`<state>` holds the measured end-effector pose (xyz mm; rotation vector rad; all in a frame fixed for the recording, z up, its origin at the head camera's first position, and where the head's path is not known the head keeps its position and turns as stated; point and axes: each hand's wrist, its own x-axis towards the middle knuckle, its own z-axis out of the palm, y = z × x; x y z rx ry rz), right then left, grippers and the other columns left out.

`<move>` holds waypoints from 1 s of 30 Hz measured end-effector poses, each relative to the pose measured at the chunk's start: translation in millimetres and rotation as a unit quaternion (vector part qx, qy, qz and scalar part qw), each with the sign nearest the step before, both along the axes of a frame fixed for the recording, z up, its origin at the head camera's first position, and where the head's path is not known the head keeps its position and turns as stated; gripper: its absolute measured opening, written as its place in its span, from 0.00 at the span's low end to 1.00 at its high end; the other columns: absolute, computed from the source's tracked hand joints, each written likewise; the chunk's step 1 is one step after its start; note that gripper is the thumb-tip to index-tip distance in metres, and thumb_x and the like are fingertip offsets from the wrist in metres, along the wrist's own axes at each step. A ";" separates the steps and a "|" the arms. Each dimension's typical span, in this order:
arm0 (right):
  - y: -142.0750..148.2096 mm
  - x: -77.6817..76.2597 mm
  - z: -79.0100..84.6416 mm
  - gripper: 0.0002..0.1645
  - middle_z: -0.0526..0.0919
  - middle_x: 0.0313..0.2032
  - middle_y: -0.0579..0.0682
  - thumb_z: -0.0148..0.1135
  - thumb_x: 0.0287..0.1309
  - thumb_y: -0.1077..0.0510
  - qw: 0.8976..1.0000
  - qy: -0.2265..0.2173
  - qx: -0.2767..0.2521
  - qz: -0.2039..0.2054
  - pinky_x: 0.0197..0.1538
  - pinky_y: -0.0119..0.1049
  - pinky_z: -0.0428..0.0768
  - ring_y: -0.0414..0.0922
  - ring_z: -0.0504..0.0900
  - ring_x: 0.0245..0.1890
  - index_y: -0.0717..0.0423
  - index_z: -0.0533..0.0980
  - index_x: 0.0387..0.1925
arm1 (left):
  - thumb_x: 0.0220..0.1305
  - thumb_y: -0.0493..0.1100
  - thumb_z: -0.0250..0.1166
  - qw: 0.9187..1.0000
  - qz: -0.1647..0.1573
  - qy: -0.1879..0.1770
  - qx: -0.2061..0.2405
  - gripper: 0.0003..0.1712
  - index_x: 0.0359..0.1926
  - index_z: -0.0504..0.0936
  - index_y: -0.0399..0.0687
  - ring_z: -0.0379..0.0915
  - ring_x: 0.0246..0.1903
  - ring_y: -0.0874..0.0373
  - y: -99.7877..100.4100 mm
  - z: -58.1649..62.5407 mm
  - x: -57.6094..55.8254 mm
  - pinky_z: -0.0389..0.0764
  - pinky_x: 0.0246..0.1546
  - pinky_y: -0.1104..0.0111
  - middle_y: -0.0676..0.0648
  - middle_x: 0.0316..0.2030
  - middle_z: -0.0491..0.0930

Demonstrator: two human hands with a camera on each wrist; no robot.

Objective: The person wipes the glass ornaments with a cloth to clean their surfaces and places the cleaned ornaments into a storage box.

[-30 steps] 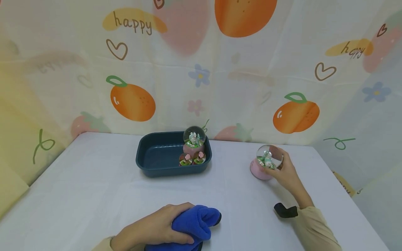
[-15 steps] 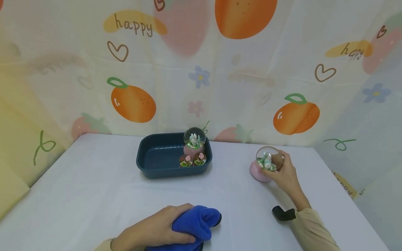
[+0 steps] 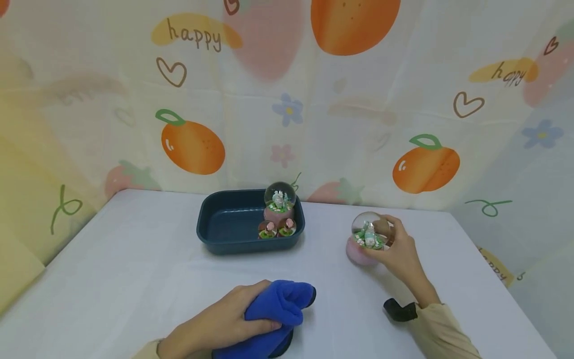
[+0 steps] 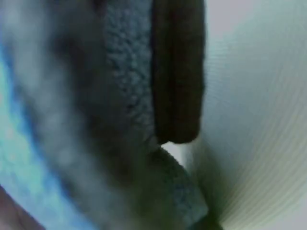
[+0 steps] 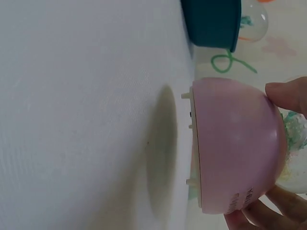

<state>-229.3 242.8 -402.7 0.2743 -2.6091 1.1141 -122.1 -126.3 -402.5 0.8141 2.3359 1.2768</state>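
Note:
My right hand (image 3: 400,252) grips a snow globe (image 3: 369,234) from its right side, thumb in front and fingers behind the glass. Its pink base (image 5: 237,148) fills the middle of the right wrist view, with short feet showing underneath and a shadow on the table apart from it. Inside the glass are a pale figure and green-and-white ground. Near the front of the table, my left hand (image 3: 224,319) holds a bunched blue cloth (image 3: 280,304) with dark edging, thumb pressed into its folds. Blurred cloth (image 4: 129,72) takes up much of the left wrist view.
A dark teal tray (image 3: 224,247) stands at the back, left of my right hand. At its right end are a larger snow globe (image 3: 280,199) and two small globes (image 3: 287,227). A printed curtain (image 3: 350,149) hangs behind the white table (image 3: 134,269).
The right hand has carried the snow globe a little left and toward me, and the globe now stands more upright. My left hand and the cloth have shifted slightly up in view.

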 end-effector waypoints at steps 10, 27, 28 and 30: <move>-19.9 12.7 8.0 0.48 0.86 0.41 0.63 0.81 0.36 0.64 0.998 0.025 0.003 0.059 0.33 0.31 0.75 0.48 0.78 0.31 0.62 0.66 0.60 | 0.64 0.59 0.67 0.992 0.072 0.097 0.038 0.27 0.62 0.71 0.67 0.78 0.51 0.65 0.1 2.9 1.2 0.79 0.51 0.66 0.63 0.53 0.80; -54.9 38.2 17.2 0.46 0.85 0.48 0.56 0.82 0.36 0.62 0.979 0.002 0.024 0.201 0.46 0.42 0.85 0.51 0.87 0.42 0.56 0.68 0.59 | 0.63 0.49 0.69 0.978 0.134 0.129 0.100 0.31 0.66 0.69 0.60 0.80 0.50 0.62 -2.4 4.1 0.9 0.80 0.49 0.67 0.53 0.55 0.81; -56.7 39.6 17.5 0.47 0.85 0.48 0.55 0.82 0.36 0.62 0.979 0.000 0.024 0.205 0.47 0.42 0.85 0.50 0.87 0.43 0.55 0.68 0.60 | 0.63 0.49 0.69 0.977 0.138 0.125 0.101 0.31 0.66 0.69 0.60 0.80 0.50 0.62 -2.4 4.7 1.0 0.80 0.50 0.67 0.53 0.55 0.81; -59.9 41.8 17.4 0.47 0.86 0.47 0.54 0.81 0.35 0.63 0.977 0.000 0.028 0.212 0.47 0.42 0.85 0.50 0.87 0.43 0.54 0.68 0.60 | 0.63 0.48 0.69 0.977 0.146 0.119 0.103 0.31 0.66 0.69 0.59 0.80 0.50 0.61 -2.6 5.6 1.1 0.80 0.50 0.67 0.53 0.56 0.81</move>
